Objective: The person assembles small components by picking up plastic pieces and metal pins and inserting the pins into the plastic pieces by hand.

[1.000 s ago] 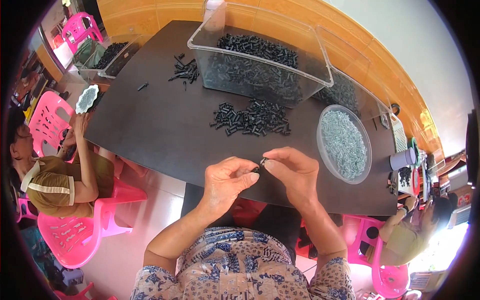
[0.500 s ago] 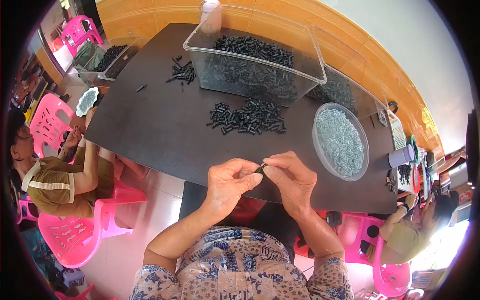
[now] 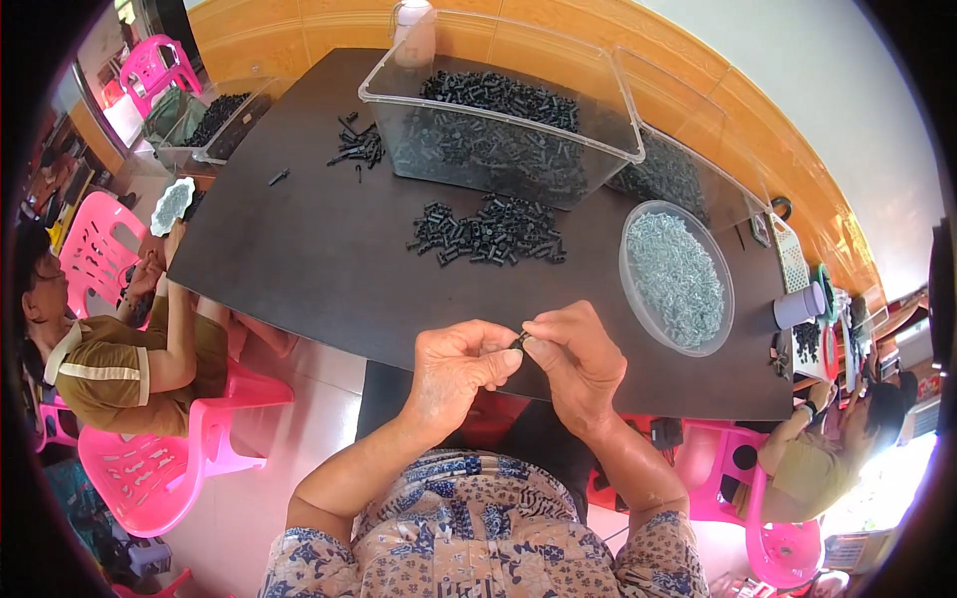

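Observation:
Just over the table's near edge, my left hand (image 3: 449,371) pinches a small black plastic part (image 3: 519,341) between thumb and forefinger. The thumb and forefinger of my right hand (image 3: 582,367) close on the part's upper end from the other side. Most of the part is covered by fingertips, and whether a small metal piece is in it cannot be made out. Beyond my hands lies a loose pile of black tube-like plastic parts (image 3: 486,233). A round clear bowl (image 3: 638,307) to the right holds many small silvery pieces (image 3: 676,277), too small to tell exactly.
A large clear bin (image 3: 498,126) of black parts stands at the back of the dark table (image 3: 299,249). A smaller cluster of black parts (image 3: 359,148) lies left of it. A lilac cup (image 3: 799,306) is at the right edge. Co-workers sit left and right near pink chairs (image 3: 150,468).
My right fingers have shifted slightly at the black part, and the right hand has turned a little. The left hand keeps its pinch. The view has moved very slightly.

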